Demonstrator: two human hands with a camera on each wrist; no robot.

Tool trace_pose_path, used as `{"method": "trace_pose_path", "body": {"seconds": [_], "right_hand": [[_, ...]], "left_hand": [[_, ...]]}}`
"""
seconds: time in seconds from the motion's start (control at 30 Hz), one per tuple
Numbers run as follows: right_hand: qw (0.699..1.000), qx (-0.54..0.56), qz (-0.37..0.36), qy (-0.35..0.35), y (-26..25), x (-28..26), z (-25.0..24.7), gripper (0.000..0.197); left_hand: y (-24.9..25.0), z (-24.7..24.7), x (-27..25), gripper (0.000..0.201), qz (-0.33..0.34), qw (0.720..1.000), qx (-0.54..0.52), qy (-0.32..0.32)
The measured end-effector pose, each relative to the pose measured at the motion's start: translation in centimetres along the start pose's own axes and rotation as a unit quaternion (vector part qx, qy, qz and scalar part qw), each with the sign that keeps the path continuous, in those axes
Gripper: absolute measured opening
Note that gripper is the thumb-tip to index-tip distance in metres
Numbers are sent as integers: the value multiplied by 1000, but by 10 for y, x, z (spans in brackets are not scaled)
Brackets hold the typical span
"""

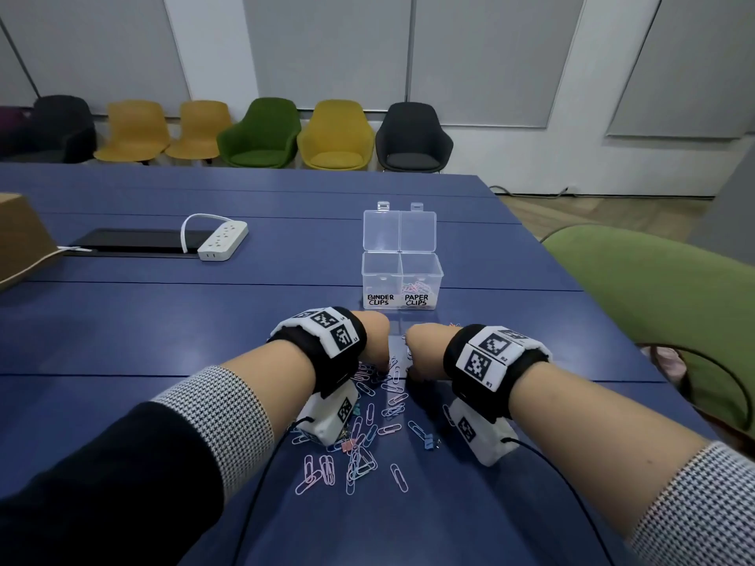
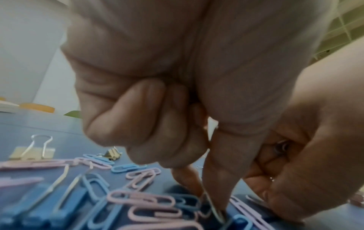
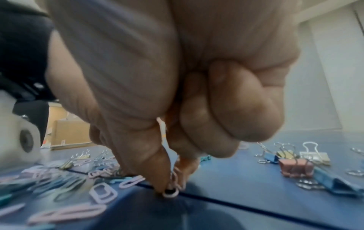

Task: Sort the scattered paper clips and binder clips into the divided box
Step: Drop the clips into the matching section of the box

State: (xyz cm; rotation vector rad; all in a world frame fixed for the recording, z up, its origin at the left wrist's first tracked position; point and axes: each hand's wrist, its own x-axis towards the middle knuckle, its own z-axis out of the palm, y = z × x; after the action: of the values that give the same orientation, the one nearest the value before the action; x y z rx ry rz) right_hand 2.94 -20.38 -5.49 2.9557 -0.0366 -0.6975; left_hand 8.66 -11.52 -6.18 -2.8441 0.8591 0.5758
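Note:
Pink and blue paper clips point(image 1: 359, 451) lie scattered on the blue table point(image 1: 163, 332) before the clear divided box point(image 1: 402, 285), which is labelled BINDER CLIPS and PAPER CLIPS. Some paper clips lie in its right compartment. My left hand point(image 1: 374, 341) is down in the pile; in the left wrist view its thumb and forefinger pinch a pale paper clip point(image 2: 213, 208) on edge, other fingers curled. My right hand point(image 1: 421, 349) is beside it; in the right wrist view its thumb and forefinger pinch a pink paper clip point(image 3: 175, 182) just above the table. Binder clips point(image 3: 295, 166) lie to the right.
The box lids point(image 1: 399, 230) stand open behind the box. A white power strip point(image 1: 222, 241) and a dark tablet point(image 1: 135, 241) lie at the far left, by a cardboard box point(image 1: 20, 234). A green chair point(image 1: 662, 304) stands at the table's right edge.

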Motion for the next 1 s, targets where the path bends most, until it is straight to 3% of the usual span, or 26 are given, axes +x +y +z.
{"method": "trace_pose_path", "body": {"seconds": [0.07, 0.13, 0.23, 0.33, 0.37, 0.43, 0.47, 0.5, 0.53, 0.63, 0.7, 0.77, 0.83, 0.9, 0.97, 1.0], "right_hand": [[1000, -4, 5, 2, 0, -2, 2, 22], [1000, 25, -1, 7, -1, -3, 4, 18], [1000, 20, -4, 16, -5, -4, 5, 33], [999, -19, 35, 11, -6, -5, 7, 27], [999, 2, 36, 25, -3, -6, 8, 16], [993, 88, 34, 75, 12, -7, 11, 27], [983, 157, 34, 91, 22, -8, 13, 28], [958, 267, 29, 104, 29, -10, 14, 25], [908, 406, 23, 106, 36, -14, 15, 22], [667, 742, 0, 65, 54, -19, 20, 28], [543, 839, -43, 22, 62, -20, 22, 24], [447, 891, -78, 12, 64, -19, 24, 16], [385, 918, -88, 29, 61, -19, 25, 13], [346, 933, -94, 37, 55, -20, 26, 14], [339, 937, -82, 35, 53, -17, 25, 14], [352, 933, -67, 28, 52, -15, 24, 16]], "left_hand": [[3, 1, -3, 43, -3, 1000, 10, 0], [7, 7, -3, 41, -14, 998, 64, 0], [16, 13, -9, 39, -37, 994, 102, -11], [6, -1, -27, 37, -21, 999, -22, 15], [-2, -6, -34, 30, -8, 999, -51, 14], [-19, -8, -42, 26, -11, 990, -143, 7], [-24, -5, -40, 29, -20, 969, -246, -18], [-29, -2, -39, 29, -26, 925, -375, -55], [-35, 0, -39, 28, -28, 862, -498, -88], [-52, 3, -42, 24, -1, 678, -718, -159], [-59, 4, -44, 17, 34, 573, -797, -186], [-60, 6, -46, 11, 55, 497, -845, -186], [-60, 12, -46, 12, 75, 442, -877, -175], [-59, 17, -45, 10, 93, 404, -894, -169], [-59, 19, -43, 8, 97, 389, -902, -161], [-59, 20, -40, 9, 93, 390, -903, -154]]}}
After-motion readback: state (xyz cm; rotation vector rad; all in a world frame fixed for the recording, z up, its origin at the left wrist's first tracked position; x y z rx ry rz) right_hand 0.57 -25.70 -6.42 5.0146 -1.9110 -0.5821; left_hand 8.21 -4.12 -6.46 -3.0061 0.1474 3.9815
